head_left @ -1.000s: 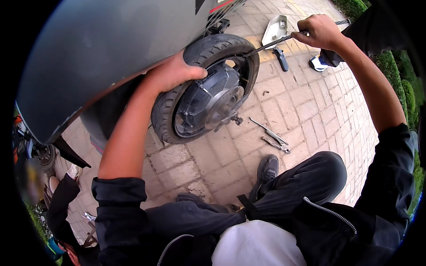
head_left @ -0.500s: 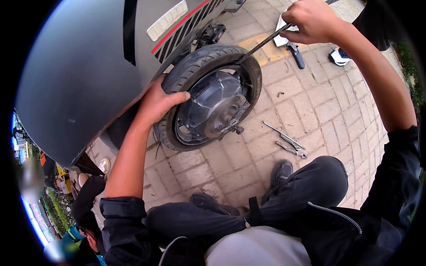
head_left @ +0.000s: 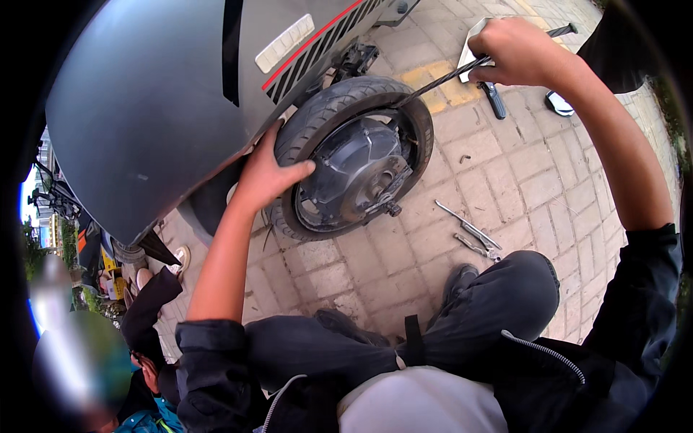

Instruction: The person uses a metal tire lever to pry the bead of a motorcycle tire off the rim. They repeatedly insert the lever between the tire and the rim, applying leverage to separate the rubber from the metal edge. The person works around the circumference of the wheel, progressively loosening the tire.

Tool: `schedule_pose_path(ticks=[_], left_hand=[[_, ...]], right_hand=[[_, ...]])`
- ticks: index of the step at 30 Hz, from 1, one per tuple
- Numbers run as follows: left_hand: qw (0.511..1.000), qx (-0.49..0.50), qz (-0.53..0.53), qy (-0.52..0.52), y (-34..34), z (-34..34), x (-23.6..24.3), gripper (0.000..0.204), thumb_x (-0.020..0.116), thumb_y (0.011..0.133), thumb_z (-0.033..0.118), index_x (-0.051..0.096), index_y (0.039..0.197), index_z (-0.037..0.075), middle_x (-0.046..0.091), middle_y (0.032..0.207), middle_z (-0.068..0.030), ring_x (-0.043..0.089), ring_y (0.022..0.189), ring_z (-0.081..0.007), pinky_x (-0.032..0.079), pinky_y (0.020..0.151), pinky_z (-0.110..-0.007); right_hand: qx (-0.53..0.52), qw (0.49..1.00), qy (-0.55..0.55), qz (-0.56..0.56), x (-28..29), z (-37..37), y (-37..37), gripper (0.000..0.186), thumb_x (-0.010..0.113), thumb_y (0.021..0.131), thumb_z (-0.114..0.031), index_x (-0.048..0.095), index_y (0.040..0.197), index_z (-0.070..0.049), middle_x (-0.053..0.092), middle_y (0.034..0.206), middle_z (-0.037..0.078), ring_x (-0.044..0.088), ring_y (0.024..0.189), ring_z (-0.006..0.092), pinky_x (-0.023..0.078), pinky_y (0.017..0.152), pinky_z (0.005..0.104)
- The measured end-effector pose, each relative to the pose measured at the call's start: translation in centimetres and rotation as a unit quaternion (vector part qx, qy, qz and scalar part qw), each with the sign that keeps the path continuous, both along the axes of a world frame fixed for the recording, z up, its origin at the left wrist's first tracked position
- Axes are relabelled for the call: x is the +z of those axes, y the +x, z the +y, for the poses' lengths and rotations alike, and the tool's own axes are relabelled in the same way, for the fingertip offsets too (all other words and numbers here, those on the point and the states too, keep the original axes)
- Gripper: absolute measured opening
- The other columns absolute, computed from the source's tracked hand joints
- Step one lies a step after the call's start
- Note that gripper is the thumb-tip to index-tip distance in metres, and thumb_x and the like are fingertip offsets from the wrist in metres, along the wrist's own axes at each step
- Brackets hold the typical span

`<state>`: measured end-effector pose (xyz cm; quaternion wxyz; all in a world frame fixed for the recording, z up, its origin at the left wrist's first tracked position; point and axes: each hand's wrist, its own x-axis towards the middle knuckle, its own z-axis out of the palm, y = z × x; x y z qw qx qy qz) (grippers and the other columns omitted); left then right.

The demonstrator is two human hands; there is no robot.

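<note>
A black tyre [head_left: 310,119] sits round a dark hub-motor wheel [head_left: 354,169] that leans beside a grey scooter body [head_left: 159,108]. My left hand [head_left: 271,173] grips the tyre's left side, thumb over the near sidewall and fingers mostly hidden behind the tread. In my right hand [head_left: 518,54], fingers wrap round a dark twisted tyre lever [head_left: 442,81]. The lever slopes down leftward to the tyre's upper edge, and its tip appears to sit between tyre and rim. Its other end sticks out beyond my fist.
On the paving [head_left: 404,260] right of the wheel lie a thin metal rod [head_left: 456,218], pliers [head_left: 478,248] and a small bent piece [head_left: 465,158]. Farther off are a black-handled tool [head_left: 493,101], a white piece [head_left: 471,49] and a shoe [head_left: 559,105]. Another person's arm [head_left: 149,310] shows at left.
The whole scene has shifted slightly rightward in view. Both hands keep their holds on tyre and lever, and the lever's far end now shows beyond my right fist.
</note>
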<state>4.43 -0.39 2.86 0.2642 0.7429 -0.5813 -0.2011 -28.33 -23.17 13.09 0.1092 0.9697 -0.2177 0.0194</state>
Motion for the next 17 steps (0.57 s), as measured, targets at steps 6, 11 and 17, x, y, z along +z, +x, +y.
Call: schedule_pose_path(ticks=[6, 11, 17], left_hand=[[0.991, 0.092, -0.069, 0.061, -0.6, 6.0, 0.1, 0.081, 0.074, 0.069, 0.033, 0.043, 0.134, -0.004, 0.049, 0.131, -0.0286, 0.048, 0.123, -0.0394, 0.039, 0.104, -0.042], [0.994, 0.096, -0.037, 0.042, -1.1, 4.5, 0.2, 0.077, 0.073, 0.069, 0.042, 0.048, 0.125, -0.004, 0.057, 0.118, -0.0294, 0.055, 0.111, -0.0413, 0.044, 0.096, -0.044], [0.998, 0.051, 0.036, 0.018, -0.4, 3.4, -3.9, 0.082, 0.075, 0.068, 0.041, 0.044, 0.131, -0.003, 0.050, 0.128, -0.0290, 0.047, 0.121, -0.0415, 0.038, 0.103, -0.042]], right_hand=[[-0.081, 0.980, 0.108, 0.148, 1.7, 0.7, 2.8, 0.019, 0.072, 0.068, -0.013, 0.069, 0.086, -0.005, 0.067, 0.081, 0.017, 0.065, 0.082, 0.0360, 0.053, 0.071, 0.0436], [-0.110, 0.953, 0.239, 0.149, 3.0, 1.8, 0.5, 0.022, 0.075, 0.070, -0.021, 0.070, 0.086, -0.005, 0.067, 0.083, 0.018, 0.064, 0.085, 0.0359, 0.051, 0.074, 0.0436], [-0.134, 0.915, 0.307, 0.226, 0.2, 3.2, 0.0, 0.029, 0.069, 0.077, -0.027, 0.068, 0.089, -0.001, 0.068, 0.083, 0.021, 0.066, 0.079, 0.0358, 0.052, 0.073, 0.0434]])
